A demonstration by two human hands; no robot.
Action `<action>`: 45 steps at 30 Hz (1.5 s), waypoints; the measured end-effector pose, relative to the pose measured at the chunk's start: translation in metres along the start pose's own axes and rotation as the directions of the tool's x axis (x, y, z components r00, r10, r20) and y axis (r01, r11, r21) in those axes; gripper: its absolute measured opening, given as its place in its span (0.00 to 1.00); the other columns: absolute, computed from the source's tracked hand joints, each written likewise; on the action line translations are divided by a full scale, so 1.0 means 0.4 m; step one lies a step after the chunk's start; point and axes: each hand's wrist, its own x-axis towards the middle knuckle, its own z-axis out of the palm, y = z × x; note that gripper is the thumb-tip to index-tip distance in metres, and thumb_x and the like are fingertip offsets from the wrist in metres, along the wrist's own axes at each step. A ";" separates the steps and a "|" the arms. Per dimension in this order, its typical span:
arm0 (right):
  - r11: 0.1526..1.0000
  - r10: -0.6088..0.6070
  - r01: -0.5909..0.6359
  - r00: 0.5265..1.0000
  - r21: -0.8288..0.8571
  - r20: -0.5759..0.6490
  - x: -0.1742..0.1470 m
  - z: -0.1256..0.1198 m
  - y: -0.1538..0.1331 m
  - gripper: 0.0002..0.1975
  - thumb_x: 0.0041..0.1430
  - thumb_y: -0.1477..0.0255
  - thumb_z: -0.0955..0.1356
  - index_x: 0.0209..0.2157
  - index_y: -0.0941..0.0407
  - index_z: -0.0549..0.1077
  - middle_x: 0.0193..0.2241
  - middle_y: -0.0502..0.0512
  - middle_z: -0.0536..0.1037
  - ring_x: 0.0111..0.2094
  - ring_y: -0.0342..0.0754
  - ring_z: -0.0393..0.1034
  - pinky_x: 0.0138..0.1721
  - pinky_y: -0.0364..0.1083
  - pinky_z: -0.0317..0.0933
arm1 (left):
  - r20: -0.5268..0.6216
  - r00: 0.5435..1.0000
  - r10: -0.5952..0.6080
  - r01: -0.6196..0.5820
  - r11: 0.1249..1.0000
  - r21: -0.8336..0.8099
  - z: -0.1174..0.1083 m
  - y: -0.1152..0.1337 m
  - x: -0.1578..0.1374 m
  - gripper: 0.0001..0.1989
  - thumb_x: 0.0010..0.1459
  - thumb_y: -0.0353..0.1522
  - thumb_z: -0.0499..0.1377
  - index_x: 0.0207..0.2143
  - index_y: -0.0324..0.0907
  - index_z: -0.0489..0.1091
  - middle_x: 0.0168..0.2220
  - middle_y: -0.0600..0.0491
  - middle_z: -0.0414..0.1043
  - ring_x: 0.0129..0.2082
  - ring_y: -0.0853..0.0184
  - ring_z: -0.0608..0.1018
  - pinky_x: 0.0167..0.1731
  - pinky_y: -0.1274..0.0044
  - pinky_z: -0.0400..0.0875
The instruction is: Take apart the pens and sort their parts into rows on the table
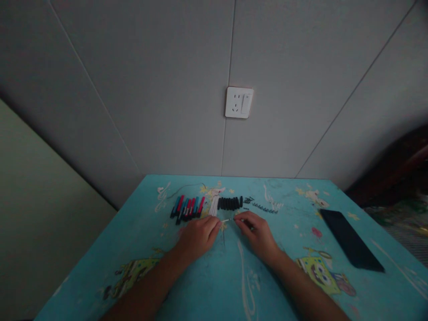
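My left hand (201, 232) is closed in a pinch around a thin white rod (226, 220) that looks like a pen refill. Its tip points right, toward my right hand (256, 232). Between the thumb and forefinger of that hand is a tiny dark piece (234, 219), too small to name, close to the rod's tip. Whether the two touch I cannot tell. Just beyond my hands lie several white rods (213, 207) side by side, and a row of short black tubes (229, 203). Red and blue pen barrels (187, 208) with black ends lie to the left.
Small black pieces (248, 200) and a slanting row of tiny spring-like parts (265, 208) lie right of the black tubes. A dark flat slab (351, 240) rests on the right of the blue patterned table (214, 285). The wall behind bears a white socket (239, 102).
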 end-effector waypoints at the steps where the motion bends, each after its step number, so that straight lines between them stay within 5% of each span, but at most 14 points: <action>1: 1.000 -0.009 0.009 1.000 0.022 0.013 0.000 0.003 -0.004 0.09 0.65 0.69 0.64 0.41 0.55 0.76 0.38 0.55 0.77 0.38 0.46 0.72 0.40 0.44 0.65 | 0.003 1.000 -0.001 0.001 1.000 0.003 0.000 0.001 0.000 0.14 0.69 0.35 0.46 0.37 0.44 0.70 0.30 0.53 0.74 0.30 0.67 0.77 0.30 0.77 0.66; 12: 0.998 -0.046 0.043 0.997 0.044 0.068 0.003 0.011 -0.004 0.09 0.65 0.71 0.64 0.42 0.54 0.76 0.38 0.55 0.76 0.41 0.47 0.71 0.44 0.46 0.64 | 0.045 0.999 0.020 -0.021 1.000 0.018 0.005 0.003 -0.003 0.14 0.68 0.35 0.47 0.36 0.43 0.69 0.31 0.53 0.73 0.31 0.66 0.77 0.31 0.77 0.67; 15: 0.999 -0.033 0.030 0.996 0.035 0.081 -0.002 0.021 0.001 0.10 0.65 0.71 0.65 0.46 0.53 0.75 0.38 0.54 0.77 0.36 0.45 0.71 0.40 0.44 0.65 | 0.053 0.998 0.039 -0.040 0.999 0.000 0.006 0.007 -0.001 0.14 0.68 0.35 0.47 0.35 0.42 0.70 0.31 0.52 0.74 0.32 0.67 0.77 0.32 0.77 0.69; 21: 0.998 0.016 -0.022 0.992 0.054 0.122 -0.010 0.040 0.011 0.19 0.64 0.67 0.67 0.55 0.51 0.67 0.39 0.52 0.78 0.28 0.42 0.70 0.32 0.42 0.66 | 0.087 0.992 0.089 -0.086 0.996 -0.038 0.004 0.012 0.002 0.13 0.68 0.33 0.49 0.51 0.46 0.68 0.35 0.52 0.76 0.35 0.67 0.79 0.36 0.77 0.72; 26: 0.967 0.040 -0.038 0.999 -0.252 0.002 0.009 0.018 0.030 0.14 0.67 0.67 0.63 0.51 0.52 0.71 0.40 0.54 0.77 0.35 0.46 0.73 0.39 0.44 0.67 | 0.111 0.994 0.006 -0.007 1.000 0.010 0.009 0.007 0.001 0.14 0.68 0.33 0.49 0.52 0.48 0.67 0.38 0.52 0.76 0.37 0.66 0.79 0.37 0.77 0.72; 32: 0.703 0.172 -0.168 0.983 -0.692 -0.064 0.038 0.017 0.073 0.20 0.67 0.67 0.60 0.59 0.49 0.65 0.44 0.56 0.75 0.34 0.48 0.75 0.35 0.45 0.67 | 0.129 0.992 0.005 -0.003 1.000 -0.015 0.018 0.009 -0.003 0.14 0.68 0.31 0.47 0.52 0.48 0.67 0.40 0.52 0.75 0.37 0.65 0.79 0.37 0.76 0.72; 45: 0.633 0.222 -0.237 0.968 -0.737 -0.120 0.064 0.030 0.077 0.14 0.68 0.66 0.60 0.50 0.51 0.71 0.47 0.56 0.74 0.34 0.47 0.76 0.33 0.43 0.64 | 0.084 0.996 0.019 -0.012 0.997 -0.078 0.026 0.009 0.002 0.13 0.69 0.37 0.47 0.40 0.44 0.69 0.33 0.53 0.73 0.34 0.67 0.77 0.33 0.77 0.68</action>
